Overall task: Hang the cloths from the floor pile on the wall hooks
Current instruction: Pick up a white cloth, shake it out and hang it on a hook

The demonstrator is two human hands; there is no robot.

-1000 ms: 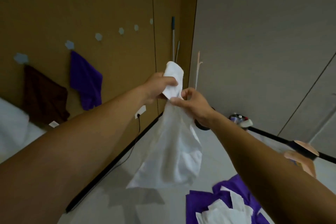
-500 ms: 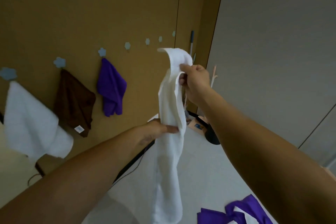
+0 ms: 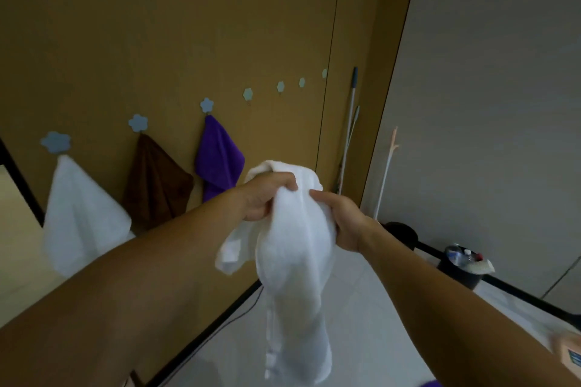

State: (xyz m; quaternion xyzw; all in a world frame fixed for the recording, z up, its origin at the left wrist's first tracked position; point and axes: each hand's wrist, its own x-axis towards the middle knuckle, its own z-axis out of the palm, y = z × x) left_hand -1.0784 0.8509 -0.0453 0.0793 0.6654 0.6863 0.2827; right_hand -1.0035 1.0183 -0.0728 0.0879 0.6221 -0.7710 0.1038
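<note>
White cloth (image 3: 295,229) dead centre, your left hand (image 3: 264,198) and right hand (image 3: 339,220) both clenched on its top, three hung cloths (image 3: 154,182) at 9 o'clock, free hook (image 3: 248,93) at 11, this one not yet hung.

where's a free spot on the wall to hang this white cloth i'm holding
Free: the wall from the purple cloth rightward to the mop pole, where four bare hooks sit. Crowded: to the left, the hanging white cloth, brown cloth and purple cloth each fill a hook.
</note>
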